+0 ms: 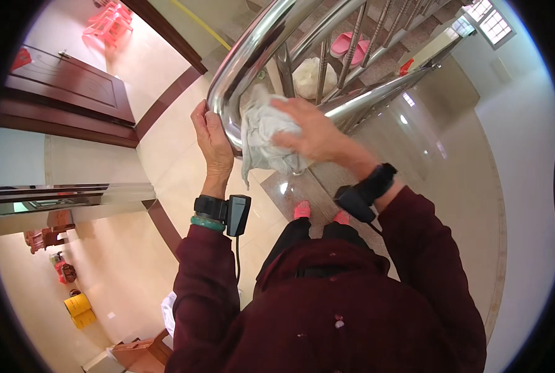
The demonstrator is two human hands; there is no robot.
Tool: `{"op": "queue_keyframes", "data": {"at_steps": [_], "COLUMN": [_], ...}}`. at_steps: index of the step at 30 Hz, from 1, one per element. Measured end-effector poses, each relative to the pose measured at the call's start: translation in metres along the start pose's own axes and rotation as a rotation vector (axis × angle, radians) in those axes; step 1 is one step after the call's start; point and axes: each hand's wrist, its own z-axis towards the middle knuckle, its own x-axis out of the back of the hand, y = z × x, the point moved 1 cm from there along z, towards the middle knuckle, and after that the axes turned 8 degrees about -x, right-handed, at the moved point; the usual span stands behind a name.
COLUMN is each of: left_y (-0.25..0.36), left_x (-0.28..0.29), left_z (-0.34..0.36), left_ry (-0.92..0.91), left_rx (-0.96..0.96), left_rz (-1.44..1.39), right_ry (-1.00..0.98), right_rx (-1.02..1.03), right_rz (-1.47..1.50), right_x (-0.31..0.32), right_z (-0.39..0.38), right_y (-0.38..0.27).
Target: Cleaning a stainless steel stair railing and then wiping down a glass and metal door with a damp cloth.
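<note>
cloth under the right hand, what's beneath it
The metal rail curves along the left edge of the cloth. Whatever lies directly beneath cannot be seen: the cloth and right hand cover it.

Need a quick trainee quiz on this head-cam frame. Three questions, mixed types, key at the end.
1. Which hand is on the pale cloth?
2. True or false: the left hand touches the metal handrail.
3. What color is the bangle?
A) Red
B) Green
C) Yellow

Key:
1. The right hand.
2. True; it is at the rail's curved end.
3. B.
</note>
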Motion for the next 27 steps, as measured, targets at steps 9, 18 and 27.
{"op": "queue_keyframes", "data": {"at_steps": [9,18,27], "left_y": [-0.009,-0.004,0.002], "left_x": [0.0,-0.002,-0.001], "left_z": [0.0,-0.003,-0.004], "left_ry": [-0.038,-0.081,-0.053], "left_rx": [0.008,-0.041,0.008], "left_rz": [-0.087,-0.04,-0.054], "right_ry": [0.122,0.452,0.332], "right_rx": [0.17,-0.175,0.147], "right_rz": [-0.307,-0.244,-0.175], "right_x": [-0.025,0.009,-0.013], "right_z": [-0.003,-0.034,-0.03], "right_y": [-0.028,0.141,0.007]}}
